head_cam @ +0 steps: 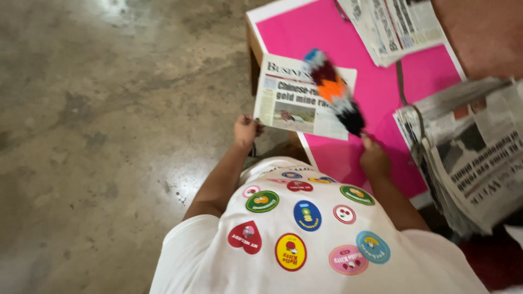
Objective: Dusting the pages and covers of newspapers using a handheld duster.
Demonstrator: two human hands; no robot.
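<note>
Two hands work at the edge of a low table, seen from above the person's own chest. The grey concrete floor [109, 136] fills the whole left half of the frame. The table [381, 81], covered in bright pink with a white rim, takes the upper right, low enough that the person bends over it.

A thick stack of newspapers [468, 158] sits at the right edge, partly overhanging the pink top, kept within reach. A second, thinner pile of papers [395, 24] lies at the top of the frame, well apart from the work.

At lower centre is the person's white shirt [305, 239], covered with round and heart-shaped coloured patches.

One folded newspaper [291, 100] lies at the table's near left corner, jutting past the rim. The left hand [245, 130] grips its lower left corner, fingers curled shut on the paper, apparently to hold it steady.

The right hand [375, 158], at centre right, is closed around the handle of a duster [333, 90]. Its banded blue, dark red, orange, white and black head slants up across the newspaper's right half and is blurred.
</note>
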